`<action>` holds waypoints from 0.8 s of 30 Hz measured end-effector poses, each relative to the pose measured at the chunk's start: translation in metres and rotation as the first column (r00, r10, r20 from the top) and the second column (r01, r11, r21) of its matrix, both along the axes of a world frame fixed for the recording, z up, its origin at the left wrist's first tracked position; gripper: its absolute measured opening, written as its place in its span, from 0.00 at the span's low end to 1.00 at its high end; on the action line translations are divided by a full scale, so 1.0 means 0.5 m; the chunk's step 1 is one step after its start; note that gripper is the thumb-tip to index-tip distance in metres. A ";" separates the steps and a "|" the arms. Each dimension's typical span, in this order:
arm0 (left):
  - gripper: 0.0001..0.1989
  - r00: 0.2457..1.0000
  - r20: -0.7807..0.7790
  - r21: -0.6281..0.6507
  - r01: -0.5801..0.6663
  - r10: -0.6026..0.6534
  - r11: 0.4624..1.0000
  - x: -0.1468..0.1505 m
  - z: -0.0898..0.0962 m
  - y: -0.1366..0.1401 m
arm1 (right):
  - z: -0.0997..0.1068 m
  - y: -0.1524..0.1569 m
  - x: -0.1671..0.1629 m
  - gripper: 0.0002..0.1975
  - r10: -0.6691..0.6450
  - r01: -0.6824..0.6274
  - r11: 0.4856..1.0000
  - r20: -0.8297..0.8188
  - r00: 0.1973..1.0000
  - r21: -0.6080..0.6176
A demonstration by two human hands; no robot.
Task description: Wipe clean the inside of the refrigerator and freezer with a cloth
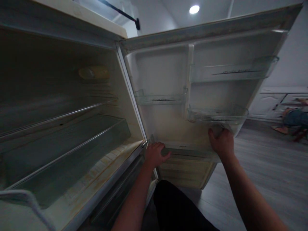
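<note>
The fridge door stands swung out to the right, with clear plastic shelves on its inner side. My left hand is at the hinge end of the lowest door shelf, its fingers hooked over the rim and the thumb in front. Farther right, my right hand is closed around something pale and crumpled, too blurred to name. It is just below the middle right door shelf and above the lowest one.
Left of the door is the stained fridge interior, with glass shelves and a yellowish lamp cover. A pale curved bar crosses the lower left corner. Another person is low by white cabinets at far right.
</note>
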State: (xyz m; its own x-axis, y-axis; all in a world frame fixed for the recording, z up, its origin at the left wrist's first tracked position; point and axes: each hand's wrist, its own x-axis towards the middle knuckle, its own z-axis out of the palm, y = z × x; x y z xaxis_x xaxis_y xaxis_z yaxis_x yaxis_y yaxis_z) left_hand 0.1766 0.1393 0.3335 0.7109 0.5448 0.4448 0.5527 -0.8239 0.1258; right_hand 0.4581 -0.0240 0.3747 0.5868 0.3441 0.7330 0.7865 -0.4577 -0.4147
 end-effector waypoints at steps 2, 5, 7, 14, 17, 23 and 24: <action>0.17 1.000 0.020 0.022 0.002 -0.002 1.000 0.001 -0.001 -0.001 | 0.007 0.003 -0.004 0.25 0.022 -0.022 1.000 0.019 1.000 -0.012; 0.16 1.000 0.030 0.026 0.000 -0.001 1.000 0.002 -0.001 -0.003 | 0.017 0.031 -0.048 0.30 0.071 -0.062 0.992 0.076 0.995 -0.113; 0.16 1.000 0.028 0.024 -0.006 0.006 1.000 0.003 0.000 -0.004 | 0.021 0.063 -0.093 0.28 0.124 -0.112 0.975 0.050 0.991 -0.194; 0.20 0.999 -0.005 0.051 -0.038 0.038 0.998 0.014 -0.003 -0.001 | 0.012 0.235 -0.252 0.33 0.647 -0.569 0.713 0.071 0.759 -0.410; 0.27 0.997 0.002 0.068 -0.080 0.080 0.994 0.017 -0.005 0.000 | 0.012 0.295 -0.277 0.31 0.810 -0.689 0.486 -0.019 0.586 -0.539; 0.20 0.999 0.020 0.052 -0.031 0.030 0.998 0.012 -0.007 0.000 | 0.012 0.269 -0.199 0.29 0.836 -0.672 0.410 -0.040 0.547 -0.617; 0.19 0.999 0.025 0.051 -0.022 0.021 0.998 0.010 -0.006 0.000 | 0.008 0.246 -0.170 0.29 0.831 -0.655 0.419 -0.025 0.555 -0.629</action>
State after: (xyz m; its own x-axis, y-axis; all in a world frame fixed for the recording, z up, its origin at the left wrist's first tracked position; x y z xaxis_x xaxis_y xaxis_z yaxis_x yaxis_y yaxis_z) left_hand 0.1817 0.1396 0.3304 0.6881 0.5356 0.4895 0.5675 -0.8177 0.0970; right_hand 0.3731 0.0991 0.3787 -0.2752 0.8998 0.3386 0.9490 0.3106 -0.0539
